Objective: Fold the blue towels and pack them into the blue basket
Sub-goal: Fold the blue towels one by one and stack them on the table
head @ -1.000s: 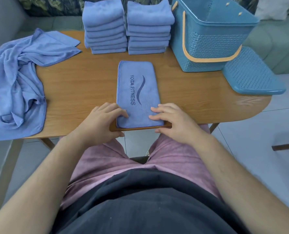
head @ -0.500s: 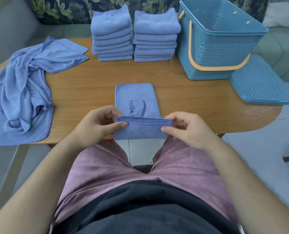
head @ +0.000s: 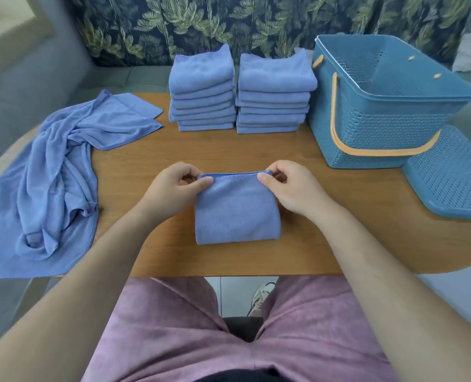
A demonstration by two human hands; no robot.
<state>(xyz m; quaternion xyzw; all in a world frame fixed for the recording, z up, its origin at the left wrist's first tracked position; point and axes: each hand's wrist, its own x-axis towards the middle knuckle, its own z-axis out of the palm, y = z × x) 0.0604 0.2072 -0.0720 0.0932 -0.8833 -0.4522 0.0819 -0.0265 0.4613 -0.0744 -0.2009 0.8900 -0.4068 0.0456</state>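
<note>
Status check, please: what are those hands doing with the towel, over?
Left hand and right hand pinch far corners of the folded towel. Blue basket open, no towels seen inside. Nothing blocks the way.

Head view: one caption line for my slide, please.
Left hand and right hand pinch far corners of a folded towel near the blue basket.

Wooden table (head: pixel 229 150), 2 towel stacks (head: pixel 202 92), basket (head: pixel 366 133), lid (head: pixel 449 183)

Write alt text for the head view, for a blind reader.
A person's left hand and right hand pinch the far edge of a folded blue towel on a wooden table. Behind stand two towel stacks and an open blue basket; loose towels lie left.
</note>
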